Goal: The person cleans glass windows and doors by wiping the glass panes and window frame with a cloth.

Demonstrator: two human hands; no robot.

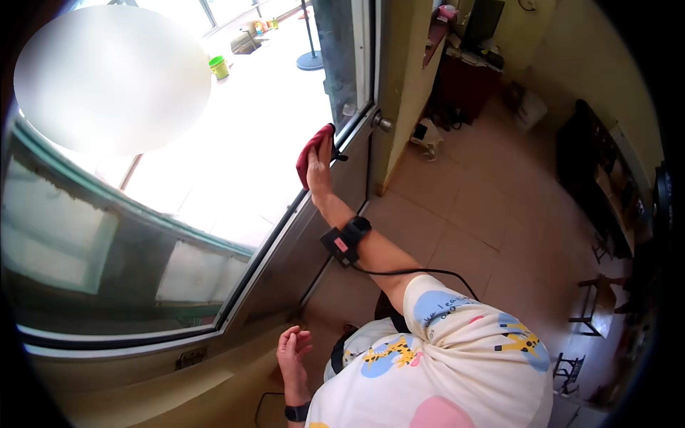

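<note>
Pressing a cloth [305, 157] to the door [280, 279], my right hand [318, 173] lay flat-fingered; near the door, my left hand [291, 357] hung slack-fingered. Beyond it, a bucket [219, 68] stood, contents unclear onscreen.

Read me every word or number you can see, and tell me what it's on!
"ke lea": part of a line on the shirt sleeve; folds and blur hide the rest.
Pink sticker on the arm band: too small to read.
Bottles outside: too blurred.

Red cloth [306, 155] partly hidden, white oval [112, 80] blurred
</note>
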